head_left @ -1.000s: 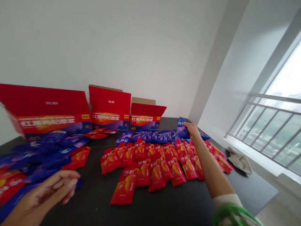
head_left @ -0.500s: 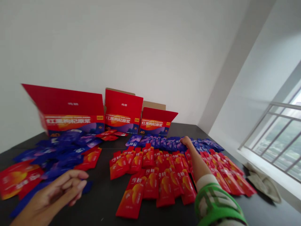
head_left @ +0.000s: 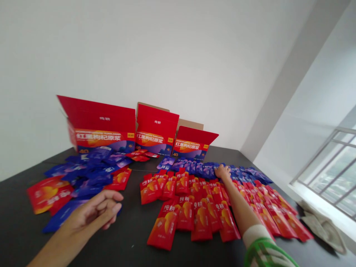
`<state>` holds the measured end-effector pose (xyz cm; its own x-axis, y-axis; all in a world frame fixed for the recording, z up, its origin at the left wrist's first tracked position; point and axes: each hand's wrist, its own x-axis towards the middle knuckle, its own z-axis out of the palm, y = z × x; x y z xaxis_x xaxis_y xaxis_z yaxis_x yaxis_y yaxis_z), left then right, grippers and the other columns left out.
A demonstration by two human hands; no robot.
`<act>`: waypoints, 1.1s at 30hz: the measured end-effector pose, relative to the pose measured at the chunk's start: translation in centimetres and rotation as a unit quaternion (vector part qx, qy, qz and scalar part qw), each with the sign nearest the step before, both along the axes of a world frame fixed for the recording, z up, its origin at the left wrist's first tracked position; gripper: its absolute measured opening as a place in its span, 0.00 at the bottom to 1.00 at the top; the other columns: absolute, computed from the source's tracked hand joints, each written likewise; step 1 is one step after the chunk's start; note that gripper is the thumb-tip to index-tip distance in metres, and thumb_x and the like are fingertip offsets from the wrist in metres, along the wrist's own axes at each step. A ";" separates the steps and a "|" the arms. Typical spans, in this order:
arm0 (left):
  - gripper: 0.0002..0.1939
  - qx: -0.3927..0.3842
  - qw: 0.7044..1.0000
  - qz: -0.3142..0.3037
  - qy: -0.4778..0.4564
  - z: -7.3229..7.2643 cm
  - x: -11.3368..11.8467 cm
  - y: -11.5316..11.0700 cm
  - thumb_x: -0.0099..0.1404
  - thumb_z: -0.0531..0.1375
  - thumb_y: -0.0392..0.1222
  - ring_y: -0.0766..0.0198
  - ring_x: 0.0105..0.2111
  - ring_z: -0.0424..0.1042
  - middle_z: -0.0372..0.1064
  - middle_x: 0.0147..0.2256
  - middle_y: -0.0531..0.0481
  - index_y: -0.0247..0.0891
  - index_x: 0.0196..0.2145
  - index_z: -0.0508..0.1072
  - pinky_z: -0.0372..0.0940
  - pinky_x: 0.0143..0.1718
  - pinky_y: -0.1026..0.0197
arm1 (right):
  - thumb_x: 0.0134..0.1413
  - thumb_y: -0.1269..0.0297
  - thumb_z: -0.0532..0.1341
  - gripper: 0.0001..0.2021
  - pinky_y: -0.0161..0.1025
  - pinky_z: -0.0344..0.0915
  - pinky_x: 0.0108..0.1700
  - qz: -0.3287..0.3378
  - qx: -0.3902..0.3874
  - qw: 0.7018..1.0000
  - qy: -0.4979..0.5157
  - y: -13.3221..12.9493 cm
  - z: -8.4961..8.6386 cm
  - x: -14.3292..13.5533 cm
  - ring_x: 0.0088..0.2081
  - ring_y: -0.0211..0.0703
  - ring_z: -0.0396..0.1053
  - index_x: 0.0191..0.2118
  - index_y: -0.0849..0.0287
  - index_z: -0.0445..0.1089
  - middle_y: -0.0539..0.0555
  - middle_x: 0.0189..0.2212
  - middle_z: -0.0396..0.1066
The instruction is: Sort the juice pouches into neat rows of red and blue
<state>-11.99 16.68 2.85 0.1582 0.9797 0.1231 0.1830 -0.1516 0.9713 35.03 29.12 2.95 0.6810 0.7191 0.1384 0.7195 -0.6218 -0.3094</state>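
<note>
My left hand (head_left: 97,211) hovers over the table's near left with its fingers loosely curled, thumb and index tips apart, and nothing in it. A blue pouch (head_left: 63,215) lies beside and partly behind it. My right arm stretches forward across red pouches (head_left: 201,220) laid face up in rows. At its end, my right hand (head_left: 223,171) rests on the row of blue pouches (head_left: 191,167) behind the red ones. Its fingers look slightly spread, and no pouch is visibly gripped; part of the fingertips is hidden. More red pouches (head_left: 274,217) lie right of the arm.
Along the back stand three red cartons (head_left: 102,128), (head_left: 155,128), (head_left: 191,142) with raised lids. A mixed heap of blue pouches (head_left: 91,168) and red pouches (head_left: 50,194) lies at left. A beige cloth item (head_left: 322,226) sits at right, near the window railing (head_left: 333,159).
The view has turned left, shifting everything rightward. My right hand stays at the blue row, its fingers now looking more spread. My left hand remains raised and loosely curled.
</note>
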 end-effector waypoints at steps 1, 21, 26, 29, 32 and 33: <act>0.14 0.002 1.000 -0.013 -0.005 0.1 0.1 -0.1 0.56 0.63 0.58 0.62 0.23 0.65 0.67 0.20 0.60 0.52 0.37 0.70 0.59 0.27 0.63 | 0.61 0.58 0.60 0.19 0.55 0.65 0.53 0.007 0.008 1.000 0.004 -0.4 0.8 -0.3 0.53 0.51 0.66 0.55 0.60 0.66 0.58 0.55 0.65; 0.07 0.130 0.971 0.193 -0.051 -0.1 -1.2 1.1 0.63 0.58 0.42 0.63 0.31 0.69 0.66 0.29 0.56 0.41 0.39 0.67 0.63 0.33 0.62 | 0.49 0.58 0.66 0.21 0.40 0.64 0.48 0.529 0.010 0.839 0.130 2.9 1.1 -33.6 0.47 0.50 0.72 0.49 0.61 0.71 0.60 0.45 0.75; 0.07 0.133 0.963 0.226 -0.068 0.0 -1.6 1.4 0.63 0.57 0.41 0.63 0.30 0.69 0.67 0.30 0.55 0.41 0.40 0.66 0.64 0.33 0.62 | 0.56 0.49 0.60 0.34 0.51 0.60 0.55 0.427 0.020 0.895 0.130 4.7 -1.0 -38.1 0.59 0.62 0.63 0.61 0.69 0.58 0.74 0.56 0.65; 0.07 0.136 0.962 0.227 -0.072 0.1 -1.7 1.4 0.63 0.57 0.40 0.64 0.30 0.69 0.67 0.30 0.55 0.41 0.40 0.65 0.64 0.33 0.62 | 0.58 0.49 0.59 0.31 0.52 0.62 0.54 0.394 0.029 0.906 0.153 5.4 -1.5 -39.2 0.57 0.62 0.65 0.61 0.63 0.60 0.71 0.54 0.68; 0.08 0.135 0.963 0.224 -0.071 0.1 -1.8 1.4 0.63 0.56 0.41 0.64 0.29 0.68 0.67 0.30 0.55 0.41 0.40 0.65 0.63 0.31 0.62 | 0.59 0.52 0.60 0.23 0.50 0.63 0.55 0.386 0.043 0.902 0.187 6.0 -1.8 -39.1 0.56 0.57 0.66 0.57 0.56 0.65 0.64 0.53 0.69; 0.07 0.134 0.963 0.222 -0.069 0.1 -1.8 1.4 0.63 0.56 0.41 0.64 0.29 0.68 0.67 0.29 0.55 0.41 0.40 0.65 0.63 0.31 0.63 | 0.60 0.53 0.60 0.20 0.50 0.63 0.55 0.388 0.048 0.898 0.201 6.2 -1.8 -38.8 0.55 0.54 0.67 0.55 0.56 0.67 0.63 0.53 0.69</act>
<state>-13.77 18.04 2.96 -0.3059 0.8767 0.3713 0.1592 -0.3374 0.9278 -3.80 35.30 1.13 -0.0122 0.9967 0.0798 0.7431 0.0624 -0.6663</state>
